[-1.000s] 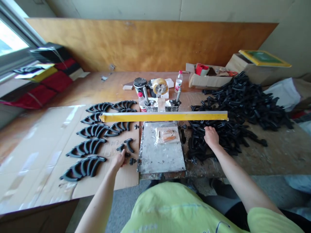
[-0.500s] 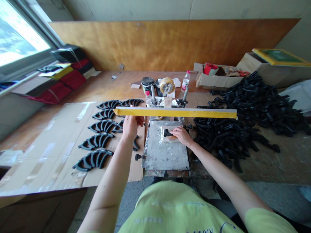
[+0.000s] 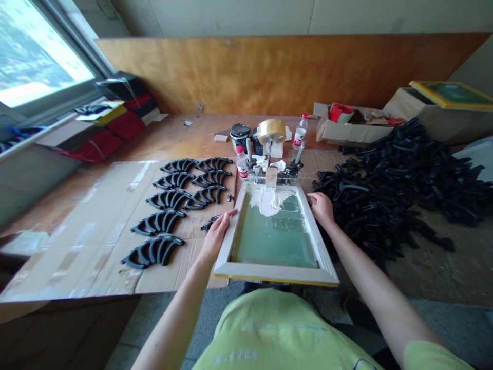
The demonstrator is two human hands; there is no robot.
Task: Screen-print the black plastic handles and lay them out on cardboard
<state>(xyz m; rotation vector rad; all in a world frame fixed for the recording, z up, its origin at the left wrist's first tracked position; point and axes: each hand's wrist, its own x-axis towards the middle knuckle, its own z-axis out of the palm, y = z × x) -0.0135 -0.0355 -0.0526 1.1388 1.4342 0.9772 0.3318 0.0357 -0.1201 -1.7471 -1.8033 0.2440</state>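
Note:
A screen printing frame lies lowered over the metal base in front of me. Its green mesh carries a smear of white ink at the far end. My left hand grips the frame's left side, fingertips on the rim. On the opposite side, my right hand has its fingers curled at the right rim, partly hidden by the hand itself. A squeegee stands at the ink, below its mount. The black curved piece on the base is hidden under the screen.
Black curved handles lie in fanned rows on cardboard at left. A big heap of similar parts fills the right. Behind stand a tub, bottles, a tape roll and an open carton.
The screen has swung down from its raised position to flat. My right hand has left the black piece on the base and moved to the frame's right side; my left hand has shifted lower.

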